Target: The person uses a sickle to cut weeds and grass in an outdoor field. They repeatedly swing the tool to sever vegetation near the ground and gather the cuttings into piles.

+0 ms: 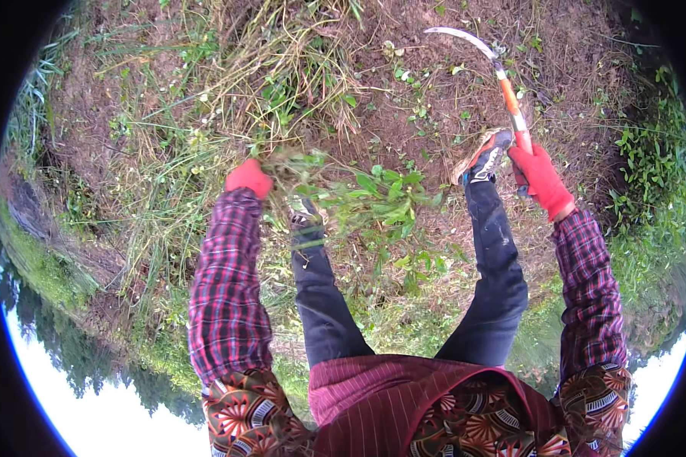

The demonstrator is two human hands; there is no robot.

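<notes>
My left hand (250,179), in a red glove, is closed around a bunch of pulled weeds (371,197). Their leafy ends trail to the right, in front of my left shoe, and parts of the bunch are blurred. My right hand (540,177), gloved in red with a dark palm, grips the handle of a sickle (510,100). The sickle's curved blade points up and to the left, over soil with sparse weeds. Its shaft shows worn orange and white. My right shoe (487,155) is just left of the right hand.
A heap of cut grass and stems (286,74) lies on the brown soil (400,125) ahead. Leafy plants (643,154) grow along the right side. Tall grass (37,91) stands at the far left. My legs (494,245) are spread over weedy ground.
</notes>
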